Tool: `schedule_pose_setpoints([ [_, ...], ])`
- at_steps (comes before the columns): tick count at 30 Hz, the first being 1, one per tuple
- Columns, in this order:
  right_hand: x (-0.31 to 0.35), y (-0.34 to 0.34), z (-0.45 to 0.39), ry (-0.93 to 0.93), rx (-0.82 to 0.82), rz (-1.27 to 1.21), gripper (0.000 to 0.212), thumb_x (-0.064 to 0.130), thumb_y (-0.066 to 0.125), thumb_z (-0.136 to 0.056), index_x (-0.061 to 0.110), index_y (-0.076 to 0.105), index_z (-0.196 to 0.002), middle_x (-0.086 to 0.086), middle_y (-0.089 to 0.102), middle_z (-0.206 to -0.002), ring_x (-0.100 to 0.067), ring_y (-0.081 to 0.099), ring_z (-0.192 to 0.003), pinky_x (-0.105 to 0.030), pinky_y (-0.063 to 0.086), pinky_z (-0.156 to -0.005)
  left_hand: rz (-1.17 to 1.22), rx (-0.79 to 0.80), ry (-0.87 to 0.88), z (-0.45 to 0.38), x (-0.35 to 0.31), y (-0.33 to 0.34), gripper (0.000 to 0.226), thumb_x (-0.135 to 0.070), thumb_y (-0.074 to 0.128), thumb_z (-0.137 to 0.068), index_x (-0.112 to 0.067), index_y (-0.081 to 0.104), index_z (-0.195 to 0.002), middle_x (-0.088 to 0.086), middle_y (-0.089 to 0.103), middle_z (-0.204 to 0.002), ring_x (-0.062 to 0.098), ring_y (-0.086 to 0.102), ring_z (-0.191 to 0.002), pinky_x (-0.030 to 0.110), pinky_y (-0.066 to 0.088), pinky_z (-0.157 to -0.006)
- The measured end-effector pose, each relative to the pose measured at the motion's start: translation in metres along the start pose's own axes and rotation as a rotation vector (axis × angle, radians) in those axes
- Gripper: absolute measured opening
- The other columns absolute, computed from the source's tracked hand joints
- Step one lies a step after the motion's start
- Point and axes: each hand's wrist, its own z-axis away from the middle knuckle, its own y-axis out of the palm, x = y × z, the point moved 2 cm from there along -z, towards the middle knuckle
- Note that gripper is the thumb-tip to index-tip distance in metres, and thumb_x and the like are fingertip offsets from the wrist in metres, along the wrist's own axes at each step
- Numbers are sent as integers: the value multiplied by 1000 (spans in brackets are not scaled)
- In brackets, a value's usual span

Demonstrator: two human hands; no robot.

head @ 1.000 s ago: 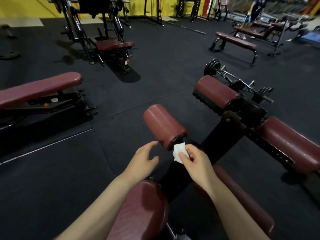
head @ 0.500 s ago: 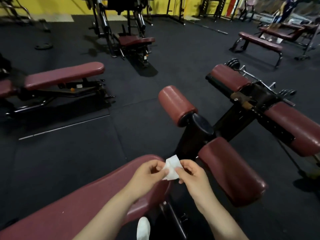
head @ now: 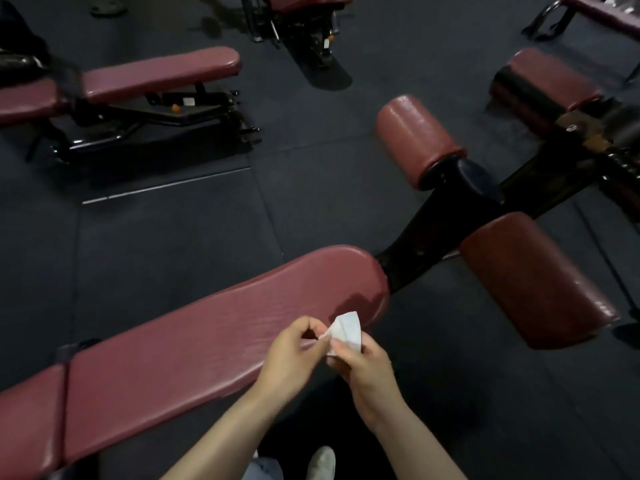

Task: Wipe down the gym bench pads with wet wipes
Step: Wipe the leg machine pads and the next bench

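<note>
A long maroon bench pad (head: 194, 341) runs from the lower left up to the middle of the head view. Just over its near edge, both hands hold a small folded white wet wipe (head: 344, 329). My left hand (head: 294, 358) pinches the wipe's left side with thumb and fingertips. My right hand (head: 363, 368) grips its lower right part. Two maroon roller pads, one upper (head: 415, 140) and one lower (head: 533, 278), stick out from the black frame (head: 450, 216) beyond the bench end.
Another maroon bench (head: 156, 74) on a black frame stands at the upper left. More padded equipment (head: 550, 77) sits at the upper right. Dark rubber floor mats (head: 173, 244) lie between them. My white shoe (head: 322, 462) shows at the bottom.
My right hand drew the wipe back from the upper roller's end toward me. My left hand joined it on the wipe. The view tilted down, and the long bench pad now fills the foreground.
</note>
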Motion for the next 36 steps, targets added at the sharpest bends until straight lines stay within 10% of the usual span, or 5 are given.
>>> schedule_pose_setpoints([
  [9,-39,46,-76,54,-219,368,18,13,53,-86,11,70,-91,-13,72,-89,-17,63,-77,-32,47,-71,-617,158,-42,-34,87,-93,41,-35,49,-87,-32,56,-127,-12,56,-132,15,48,-125,30,34,-104],
  [19,25,21,-217,-266,-490,868,26,14,54,-86,17,52,-60,4,59,-63,-1,52,-51,-8,34,-48,-626,161,-114,-91,162,-92,44,-26,55,-93,-28,51,-136,-8,49,-143,17,41,-135,38,30,-113],
  [23,38,-5,-267,-445,-552,1078,21,21,56,-93,4,60,-82,-16,61,-98,-24,57,-79,-18,35,-69,-648,173,-147,-104,183,-70,50,-29,55,-91,-28,46,-140,-6,42,-151,19,37,-139,40,29,-115],
  [29,14,-19,-305,-526,-431,1498,27,20,37,-102,11,62,-110,-13,67,-93,-34,63,-87,-33,39,-65,-595,96,-224,-109,211,-62,57,-27,55,-92,-23,40,-147,-3,32,-158,17,30,-145,37,24,-118],
  [36,-44,4,-305,-513,-428,1451,45,1,42,-99,9,45,-143,-13,39,-151,-30,32,-142,-38,26,-118,-513,-5,-281,-94,232,-74,58,-23,57,-91,-21,39,-147,-1,38,-154,18,35,-142,33,26,-116],
])
